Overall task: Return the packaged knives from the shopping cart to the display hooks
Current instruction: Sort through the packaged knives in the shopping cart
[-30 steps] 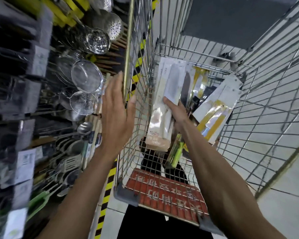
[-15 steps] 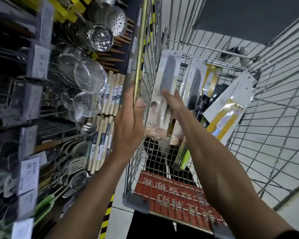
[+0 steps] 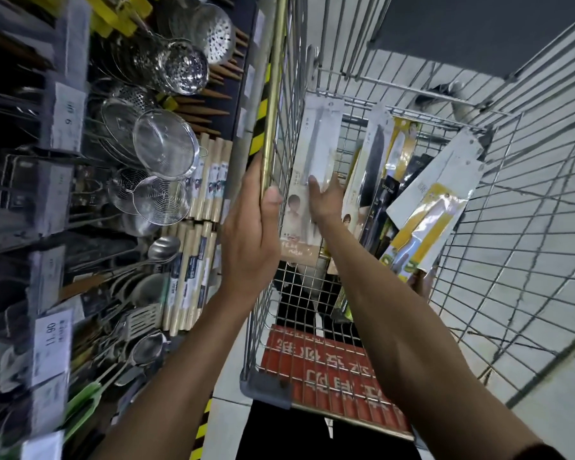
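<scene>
Store aisle, utensil racks (image 3: 146, 144) at 9 o'clock. Left hand (image 3: 253, 234) gripped the cart (image 3: 273, 94) rim. Right hand (image 3: 324, 200) held a packaged knife (image 3: 316, 151) upright inside the cart at 12. Looked light and stiff but slick, so I'd pinch the card edges.

Left hand (image 3: 248, 247): bare, forearm behind it bare.
Right hand (image 3: 326, 202): bare, forearm bare.
Sleeve (image 3: 543, 452): dark edge, far behind right hand.
Clothing (image 3: 279, 433): black, below both hands.
</scene>
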